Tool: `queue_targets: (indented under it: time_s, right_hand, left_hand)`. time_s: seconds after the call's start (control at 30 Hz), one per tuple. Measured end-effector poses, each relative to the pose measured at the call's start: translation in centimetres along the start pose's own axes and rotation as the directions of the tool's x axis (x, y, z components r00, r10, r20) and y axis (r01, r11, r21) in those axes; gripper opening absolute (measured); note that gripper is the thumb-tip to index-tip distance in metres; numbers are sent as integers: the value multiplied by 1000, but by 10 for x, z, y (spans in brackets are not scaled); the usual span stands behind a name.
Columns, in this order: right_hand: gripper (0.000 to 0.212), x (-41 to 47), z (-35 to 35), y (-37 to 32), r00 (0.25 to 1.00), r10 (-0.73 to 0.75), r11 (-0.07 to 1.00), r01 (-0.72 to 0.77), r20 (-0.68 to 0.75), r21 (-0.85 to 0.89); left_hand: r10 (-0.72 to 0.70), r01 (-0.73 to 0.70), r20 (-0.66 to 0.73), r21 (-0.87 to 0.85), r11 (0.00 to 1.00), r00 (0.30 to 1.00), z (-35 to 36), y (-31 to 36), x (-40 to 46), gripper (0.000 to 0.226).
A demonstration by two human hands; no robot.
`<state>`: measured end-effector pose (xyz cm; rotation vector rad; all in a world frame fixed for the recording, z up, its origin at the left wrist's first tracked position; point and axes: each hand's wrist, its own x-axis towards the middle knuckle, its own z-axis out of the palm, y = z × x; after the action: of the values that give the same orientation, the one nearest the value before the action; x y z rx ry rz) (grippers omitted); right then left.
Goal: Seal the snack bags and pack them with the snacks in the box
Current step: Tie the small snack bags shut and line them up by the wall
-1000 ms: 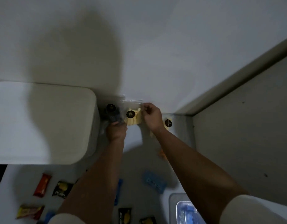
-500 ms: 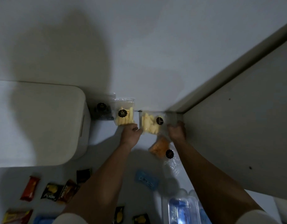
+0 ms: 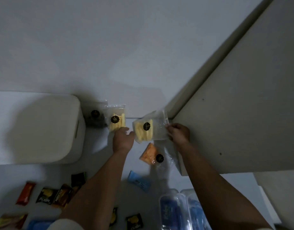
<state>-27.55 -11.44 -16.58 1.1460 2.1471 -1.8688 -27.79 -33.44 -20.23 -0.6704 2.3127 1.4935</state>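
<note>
With our left hand (image 3: 123,140) and right hand (image 3: 177,132) pinching the yellow-stick bag (image 3: 146,130) at nine and three o'clock, its unsealed mouth could spill if tilted.

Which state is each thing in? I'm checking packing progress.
white box: lid shut.
held clear bag of yellow sticks: lifted, tilted, seal unclear.
left hand: at that bag's left edge.
right hand: pinching its right end.
second yellow-stick bag: standing against wall.
orange snack bag: lying flat.
</note>
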Motion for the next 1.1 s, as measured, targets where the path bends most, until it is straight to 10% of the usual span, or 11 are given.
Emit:
queue_targets:
  time_s: [0.13,0.47,1.1]
  right_hand:
    - [13,-37,-17,-22,981,-126,992,128,145,-7]
    - [16,-159,-73,-17,761,-465,841,539,453,-42]
    - [41,-282,-123,71,754,-514,582,657,409,-479]
  left_hand:
    - [119,-117,9,-129,985,993,-8,35,-47,9]
    - [234,-179,141,-319,931,962,-7,63,-192,40]
    - [254,-231,-84,219,948,963,-40,-37,-372,41]
